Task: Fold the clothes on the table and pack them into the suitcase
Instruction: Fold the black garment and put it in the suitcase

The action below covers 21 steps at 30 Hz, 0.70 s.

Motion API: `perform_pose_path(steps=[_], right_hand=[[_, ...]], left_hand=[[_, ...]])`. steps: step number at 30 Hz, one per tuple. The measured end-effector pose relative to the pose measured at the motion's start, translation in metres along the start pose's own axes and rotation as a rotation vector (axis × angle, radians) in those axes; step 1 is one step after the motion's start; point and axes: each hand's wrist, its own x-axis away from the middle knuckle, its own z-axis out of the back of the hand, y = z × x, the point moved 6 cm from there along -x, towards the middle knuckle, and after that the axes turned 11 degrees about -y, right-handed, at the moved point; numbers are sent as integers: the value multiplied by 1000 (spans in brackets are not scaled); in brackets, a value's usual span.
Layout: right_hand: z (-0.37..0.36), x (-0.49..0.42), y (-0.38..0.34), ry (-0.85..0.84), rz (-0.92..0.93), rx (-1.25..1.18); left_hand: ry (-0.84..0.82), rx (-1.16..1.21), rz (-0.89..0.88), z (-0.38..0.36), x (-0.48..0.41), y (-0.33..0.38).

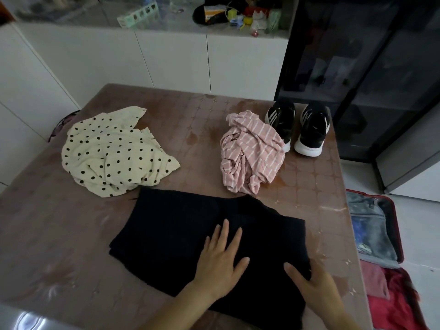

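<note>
Just beyond table, white cabinets.

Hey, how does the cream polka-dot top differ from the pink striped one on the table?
The cream black-dotted cloth top lies spread fairly flat on the left and covers more area; the pink white-striped cloth top is bunched into a taller heap on the right. Both lie unfolded on the brown table.

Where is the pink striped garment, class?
In the head view, the pink striped garment lies crumpled on the far right of the table, just left of the black shoes and beyond the black garment.
</note>
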Motion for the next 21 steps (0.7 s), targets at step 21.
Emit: perform_pose_path(steps=[21], right_hand=[[-95, 55, -140, -454, 444, 32]], left_hand=[[188, 966, -35, 109, 66, -30]])
